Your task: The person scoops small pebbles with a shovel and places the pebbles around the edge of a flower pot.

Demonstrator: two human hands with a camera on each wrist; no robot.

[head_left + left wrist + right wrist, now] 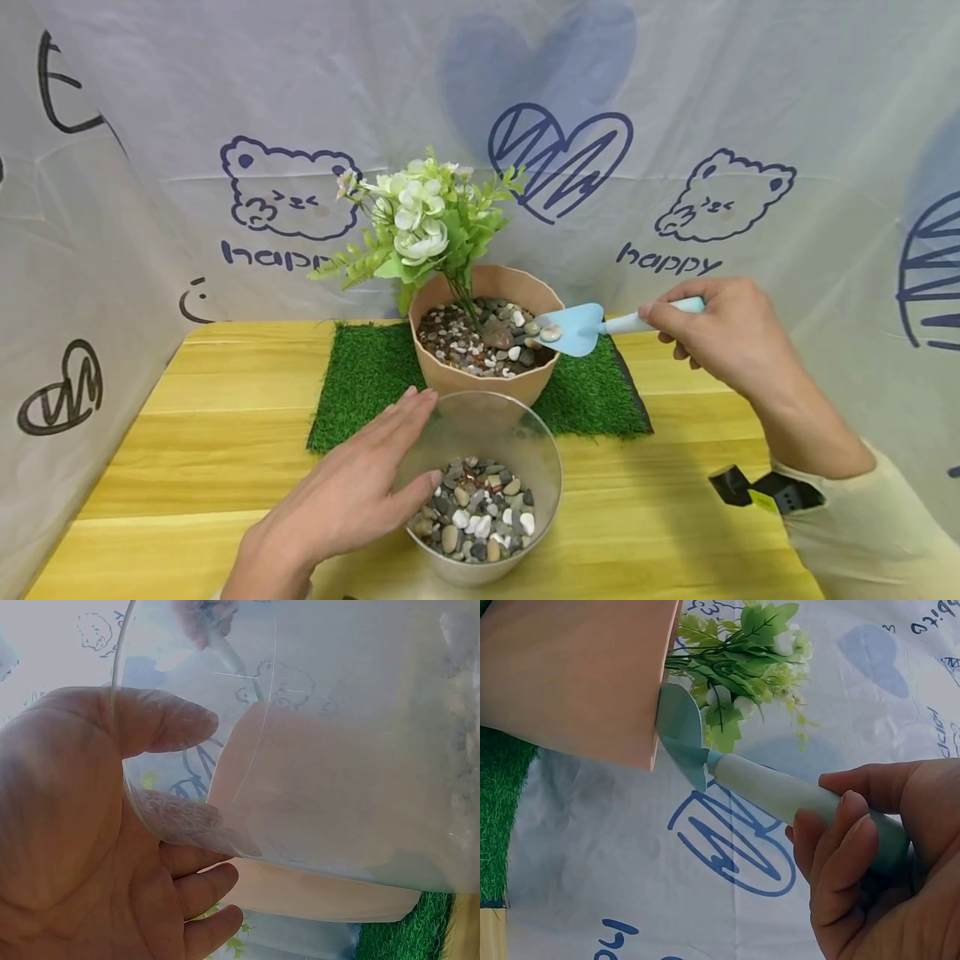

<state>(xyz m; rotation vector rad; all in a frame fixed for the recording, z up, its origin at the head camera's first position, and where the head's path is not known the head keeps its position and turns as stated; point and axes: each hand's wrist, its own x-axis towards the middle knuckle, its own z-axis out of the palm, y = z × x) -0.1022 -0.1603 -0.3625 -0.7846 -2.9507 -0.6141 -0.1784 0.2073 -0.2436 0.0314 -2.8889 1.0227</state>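
My right hand (720,333) grips the handle of a light blue trowel (574,331), its thumb along the top. The blade rests at the right rim of a peach flowerpot (487,383) and carries a few pebbles (551,332) at its tip. Inside the pot are dark soil, more pebbles and a leafy plant with white flowers (422,212). My left hand (352,483) lies against the left rim of a clear plastic container (555,467), fingers straight and thumb spread. In the left wrist view the thumb (169,724) overlaps the clear wall. Mixed pebbles (480,512) cover the container's bottom.
Under the pot lies a green artificial grass mat (360,392) on the wood-grain table (225,417). A white cloth (420,67) with blue drawings hangs close behind and at both sides. The clear container stands in front of the pot.
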